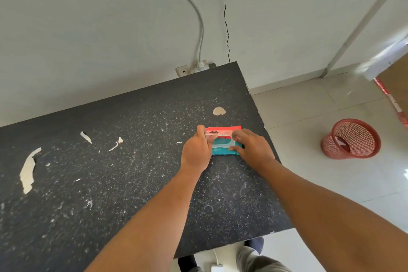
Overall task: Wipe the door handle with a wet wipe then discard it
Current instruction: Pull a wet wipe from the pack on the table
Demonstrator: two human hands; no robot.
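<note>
The pack of wipes (220,150) lies on a dark speckled bench (110,194) marked with pale chipped patches. The left hand (196,150) has its grip pinching the flap (218,133) at the pack's top. The right hand (254,150) lays spread fingers on the pack's right end, apparently pressing it down. To the right of the pack, a red mesh basket (331,150) stands on the pale tiled floor (331,183). Behind the pack, a wall socket (192,69) holds a white cable (199,28).
</note>
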